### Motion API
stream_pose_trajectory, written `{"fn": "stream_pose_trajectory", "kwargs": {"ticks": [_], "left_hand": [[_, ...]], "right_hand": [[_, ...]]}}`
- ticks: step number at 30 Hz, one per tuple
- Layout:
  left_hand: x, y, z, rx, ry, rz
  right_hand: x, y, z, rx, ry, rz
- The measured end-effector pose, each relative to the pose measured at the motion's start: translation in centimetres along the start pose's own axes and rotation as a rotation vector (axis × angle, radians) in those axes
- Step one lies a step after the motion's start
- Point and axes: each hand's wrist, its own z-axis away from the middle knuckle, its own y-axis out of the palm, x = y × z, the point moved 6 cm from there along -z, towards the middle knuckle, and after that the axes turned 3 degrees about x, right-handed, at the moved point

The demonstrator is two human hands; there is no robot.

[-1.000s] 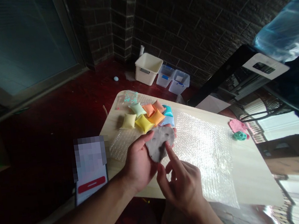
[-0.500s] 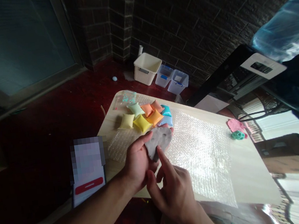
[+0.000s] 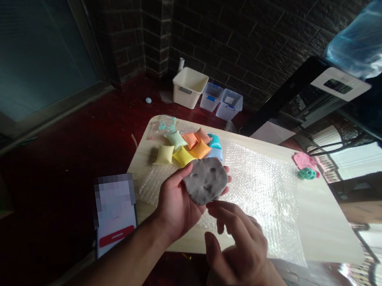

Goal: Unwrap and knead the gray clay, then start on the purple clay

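Observation:
A flattened slab of grey modelling clay (image 3: 206, 181), dented in several places, rests across my left hand (image 3: 178, 205). The thumb lies on its near left edge and the fingertips show beyond its right side. Just below the slab is my right hand (image 3: 237, 244), its fingers curled loosely and apart, with nothing in them. Its index fingertip is close to the clay's lower edge; whether it touches I cannot tell. Behind the clay, several small coloured packets lie together, among them a yellow packet (image 3: 183, 156) and an orange packet (image 3: 200, 149).
Bubble wrap (image 3: 265, 199) covers much of the pale table (image 3: 329, 228). Pink clay (image 3: 303, 160) and a green clay piece (image 3: 307, 173) sit at the right edge. A phone (image 3: 116, 218) stands at left. A white basket (image 3: 189, 87) and clear bins (image 3: 230, 104) are on the floor.
My right index finger has come off the clay, and the right hand has moved down and right with its fingers looser. The slab is now tilted to show more of its face.

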Motion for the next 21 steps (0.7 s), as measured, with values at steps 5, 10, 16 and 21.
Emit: {"fn": "stream_pose_trajectory", "kwargs": {"ticks": [5,10,16,21], "left_hand": [[-0.2,-0.3,-0.4,0.000,-0.007,0.030],[-0.1,-0.4,-0.4,-0.001,-0.004,-0.003],[0.3,-0.3,-0.1,-0.015,-0.046,-0.017],[0.2,-0.3,-0.2,-0.031,-0.063,-0.049]], "right_hand": [[0.1,-0.8,0.1,-0.067,-0.021,0.006],[0.3,0.0,-0.3,0.049,-0.042,-0.052],[-0.1,1.2,-0.7,0.212,-0.051,-0.089],[-0.3,1.2,-1.0,0.218,-0.030,-0.069]]}}
